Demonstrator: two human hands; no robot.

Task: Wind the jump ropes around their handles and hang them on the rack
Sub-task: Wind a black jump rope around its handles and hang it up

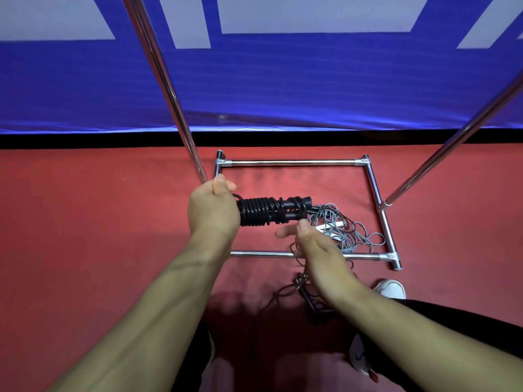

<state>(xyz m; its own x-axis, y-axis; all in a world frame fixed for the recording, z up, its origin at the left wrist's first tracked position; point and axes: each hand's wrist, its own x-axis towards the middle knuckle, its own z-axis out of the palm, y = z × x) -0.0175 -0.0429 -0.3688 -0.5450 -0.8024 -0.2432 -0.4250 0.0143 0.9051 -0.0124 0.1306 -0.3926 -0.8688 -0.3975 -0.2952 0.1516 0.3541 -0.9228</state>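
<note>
left hand (pixel 213 210) grips 1 wound black rope (pixel 271 212); right hand (pixel 314 250) fingers relaxed; 1 grey rope (pixel 348 230) loose

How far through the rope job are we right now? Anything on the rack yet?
Nothing visibly hangs on the rack. The black rope is mostly coiled around its handles, held in the left hand; the right hand works by its loose end. Left: the grey rope, a tangled heap inside the rack base, and another dark rope on the floor by the feet.
</note>
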